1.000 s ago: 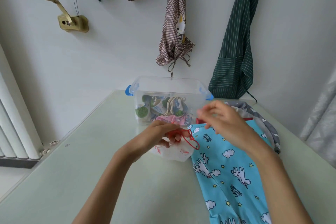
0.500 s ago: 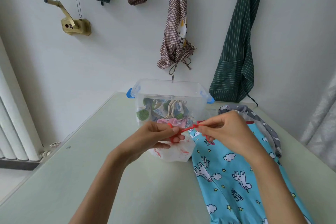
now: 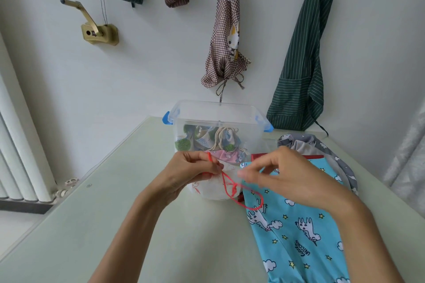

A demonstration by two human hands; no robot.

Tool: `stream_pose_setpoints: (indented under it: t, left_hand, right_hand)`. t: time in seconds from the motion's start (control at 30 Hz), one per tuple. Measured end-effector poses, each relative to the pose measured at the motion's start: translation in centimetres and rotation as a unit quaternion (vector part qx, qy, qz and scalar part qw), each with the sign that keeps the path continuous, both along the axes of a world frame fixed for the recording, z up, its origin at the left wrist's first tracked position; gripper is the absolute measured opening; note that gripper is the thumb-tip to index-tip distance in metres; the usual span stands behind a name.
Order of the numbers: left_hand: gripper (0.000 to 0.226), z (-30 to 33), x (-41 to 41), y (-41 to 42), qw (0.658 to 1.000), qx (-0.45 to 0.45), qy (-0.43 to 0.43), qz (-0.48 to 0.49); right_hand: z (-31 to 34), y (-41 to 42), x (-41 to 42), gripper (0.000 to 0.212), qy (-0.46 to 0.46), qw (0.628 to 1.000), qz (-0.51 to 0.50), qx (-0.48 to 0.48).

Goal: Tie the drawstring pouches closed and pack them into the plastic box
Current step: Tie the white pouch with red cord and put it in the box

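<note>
A small white pouch [image 3: 212, 187] with red print sits on the table in front of the clear plastic box [image 3: 218, 115], which has blue latches and holds several tied pouches. My left hand [image 3: 187, 173] grips the pouch's gathered neck and one end of its red drawstring [image 3: 232, 187]. My right hand [image 3: 282, 173] hovers just right of the pouch, fingertips pinched together; whether they hold the cord is blurred. A loop of red cord hangs down onto a large blue unicorn-print drawstring bag [image 3: 299, 225].
A grey star-print bag [image 3: 331, 151] lies behind the blue one at the right. Aprons and bundled cloths hang on the wall behind the pale green table [image 3: 115, 213]. A radiator [image 3: 20, 156] stands at the left.
The red cord was pulled taut between both hands half a second ago; now it hangs slack in a loop, and my right hand has moved slightly down and right.
</note>
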State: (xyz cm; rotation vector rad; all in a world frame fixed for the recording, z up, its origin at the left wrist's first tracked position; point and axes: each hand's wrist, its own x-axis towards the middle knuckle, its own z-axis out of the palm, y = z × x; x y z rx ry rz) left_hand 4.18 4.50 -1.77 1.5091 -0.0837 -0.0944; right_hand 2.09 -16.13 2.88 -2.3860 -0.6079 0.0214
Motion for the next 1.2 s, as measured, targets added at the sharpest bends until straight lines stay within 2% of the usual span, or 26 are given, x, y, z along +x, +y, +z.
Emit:
stream_pose_setpoints:
  t: [0.1,0.17,0.27,0.47,0.67,0.83,0.97,1.1,1.2]
  left_hand:
    - [0.032,-0.1,0.0,0.1,1.0,0.014,-0.025,-0.005]
    - [0.036,-0.2,0.0,0.0,0.998,0.022,-0.049,-0.02]
    - [0.036,-0.2,-0.2,-0.1,0.995,0.039,-0.08,-0.032]
    - [0.021,-0.1,-0.4,-0.7,0.99,0.039,-0.138,0.01]
    - [0.019,-0.5,-0.4,-1.5,0.953,0.105,-0.253,0.127]
    - [0.03,-0.8,-0.3,-1.3,0.934,0.171,-0.268,0.165]
    - [0.009,-1.2,0.0,-0.9,0.906,0.244,-0.277,0.206]
    - [0.009,-1.5,0.0,-1.2,0.917,0.208,-0.281,0.193]
    - [0.011,-1.7,0.0,-1.3,0.918,0.184,-0.299,0.187]
  right_hand:
    - [-1.4,0.8,1.4,0.018,-0.078,0.994,-0.046,0.055]
    - [-2.7,1.8,2.2,0.014,-0.062,0.995,-0.017,0.082]
    - [-4.1,2.7,2.8,0.02,-0.036,0.992,0.017,0.119]
    - [-4.9,2.8,3.4,0.008,-0.062,0.98,-0.021,0.19]
    - [-4.7,2.7,3.4,0.006,-0.076,0.978,-0.054,0.188]
    - [-4.9,3.1,3.3,0.008,-0.13,0.979,-0.056,0.146]
    - [-5.0,2.5,3.6,0.01,-0.06,0.982,-0.036,0.174]
    - [-5.2,2.5,4.0,0.007,0.048,0.97,-0.021,0.237]
    - [-5.6,2.5,4.3,0.014,0.076,0.963,0.001,0.259]
